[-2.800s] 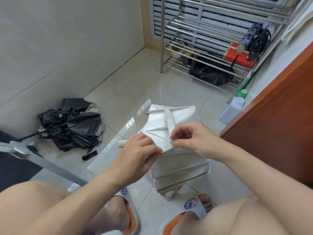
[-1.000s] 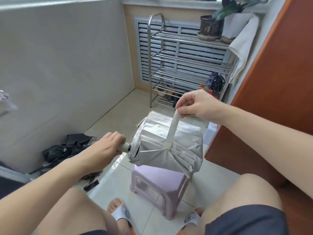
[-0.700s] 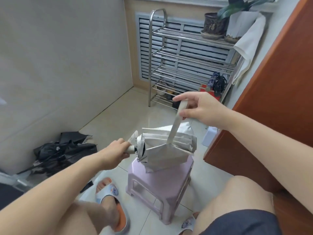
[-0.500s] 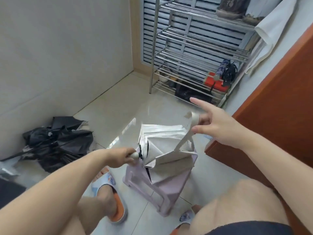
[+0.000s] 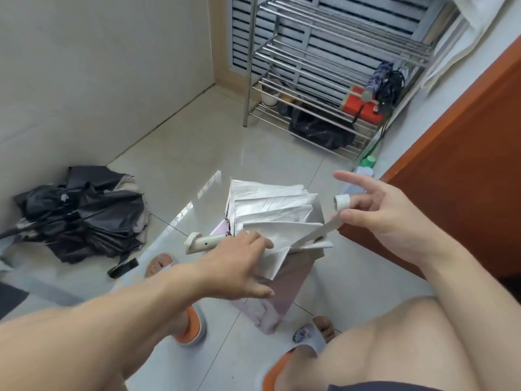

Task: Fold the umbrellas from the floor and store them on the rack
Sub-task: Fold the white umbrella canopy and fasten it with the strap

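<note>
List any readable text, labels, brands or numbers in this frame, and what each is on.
None can be read.
Right slipper: a blue printed mark on the strap, too blurred to tell whether it is text.
Red box on the metal rack: no lettering resolves.
White bottle with green cap: mostly hidden behind the right hand, no label visible.
Silver umbrella and black umbrella: no print visible.
</note>
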